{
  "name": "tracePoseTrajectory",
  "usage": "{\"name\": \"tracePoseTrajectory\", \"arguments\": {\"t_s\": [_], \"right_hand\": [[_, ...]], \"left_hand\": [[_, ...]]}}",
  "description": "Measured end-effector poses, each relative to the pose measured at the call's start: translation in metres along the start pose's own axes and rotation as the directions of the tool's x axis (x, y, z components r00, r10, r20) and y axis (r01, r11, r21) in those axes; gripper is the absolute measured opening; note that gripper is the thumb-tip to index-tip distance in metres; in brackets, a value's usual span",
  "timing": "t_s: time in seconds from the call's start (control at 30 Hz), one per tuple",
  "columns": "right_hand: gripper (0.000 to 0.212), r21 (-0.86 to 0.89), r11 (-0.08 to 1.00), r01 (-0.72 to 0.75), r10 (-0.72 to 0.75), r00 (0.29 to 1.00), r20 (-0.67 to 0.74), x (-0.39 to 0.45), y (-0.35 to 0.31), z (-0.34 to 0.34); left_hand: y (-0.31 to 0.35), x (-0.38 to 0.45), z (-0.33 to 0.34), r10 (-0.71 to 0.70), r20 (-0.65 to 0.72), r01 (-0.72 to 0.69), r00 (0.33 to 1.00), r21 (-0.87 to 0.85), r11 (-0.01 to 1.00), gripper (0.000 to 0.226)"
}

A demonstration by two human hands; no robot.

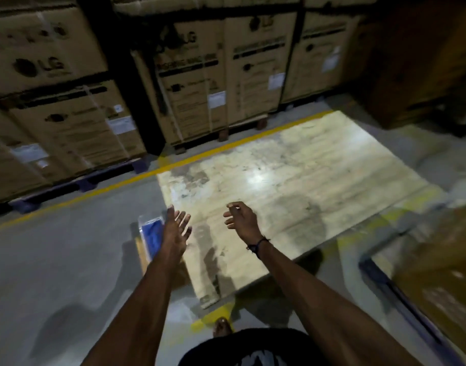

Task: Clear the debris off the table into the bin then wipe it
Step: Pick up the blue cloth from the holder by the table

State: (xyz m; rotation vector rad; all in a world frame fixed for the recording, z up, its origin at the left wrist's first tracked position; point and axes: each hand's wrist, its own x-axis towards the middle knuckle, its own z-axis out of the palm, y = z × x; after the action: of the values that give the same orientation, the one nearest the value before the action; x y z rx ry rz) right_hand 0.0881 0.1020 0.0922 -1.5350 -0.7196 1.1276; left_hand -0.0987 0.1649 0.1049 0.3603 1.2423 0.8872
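Observation:
A worn, pale wooden table top (292,180) fills the middle of the view, stained and lit by a bright spot; no loose debris shows on it. My left hand (177,228) hovers over the table's near left corner, palm open and fingers spread, holding nothing. My right hand (241,219) hangs above the near part of the table, fingers loosely curled and apart, empty, with a dark band on the wrist. Just left of my left hand, below the table edge, sits a container with something blue inside (151,233), partly hidden by my arm.
Stacked cardboard appliance boxes (189,83) on pallets stand behind a yellow floor line (94,191). Grey concrete floor (54,260) lies to the left. A brown box on a blue pallet (437,273) stands close at the right. My foot (222,326) shows below.

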Motion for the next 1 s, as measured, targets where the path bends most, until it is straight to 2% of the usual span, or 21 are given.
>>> {"name": "tracePoseTrajectory", "arguments": {"t_s": [0.13,0.3,0.47,0.63,0.77,0.87,1.0], "right_hand": [[0.020,0.004,1.000,0.023,-0.022,0.987,-0.161,0.012,-0.015,-0.047],[0.022,0.024,0.999,0.041,-0.030,0.938,-0.346,0.020,-0.033,-0.117],[0.022,-0.004,0.999,0.043,-0.041,0.919,-0.393,0.037,-0.044,-0.161],[0.021,-0.032,0.999,-0.008,-0.001,0.962,-0.271,0.072,-0.044,-0.147],[0.021,-0.093,0.993,-0.066,0.064,0.998,-0.029,0.094,-0.028,-0.089],[0.024,-0.144,0.986,-0.086,0.107,0.983,0.146,0.096,-0.013,-0.039],[0.025,-0.234,0.967,-0.105,0.181,0.925,0.333,0.087,0.008,0.029]], "left_hand": [[-0.009,0.014,0.066,-0.050,0.098,0.041,0.994,0.089,0.995,0.044],[-0.029,0.014,0.150,-0.093,0.229,0.046,0.969,0.199,0.979,0.040],[-0.046,0.013,0.201,-0.089,0.260,0.027,0.961,0.233,0.972,0.035],[-0.037,0.024,0.190,-0.037,0.150,0.006,0.988,0.201,0.980,0.019],[-0.021,0.035,0.129,0.064,-0.026,-0.059,0.998,0.175,0.983,0.018],[-0.009,0.040,0.072,0.137,-0.136,-0.107,0.981,0.207,0.972,0.017],[0.007,0.037,-0.005,0.196,-0.272,-0.127,0.942,0.253,0.959,0.007]]}}
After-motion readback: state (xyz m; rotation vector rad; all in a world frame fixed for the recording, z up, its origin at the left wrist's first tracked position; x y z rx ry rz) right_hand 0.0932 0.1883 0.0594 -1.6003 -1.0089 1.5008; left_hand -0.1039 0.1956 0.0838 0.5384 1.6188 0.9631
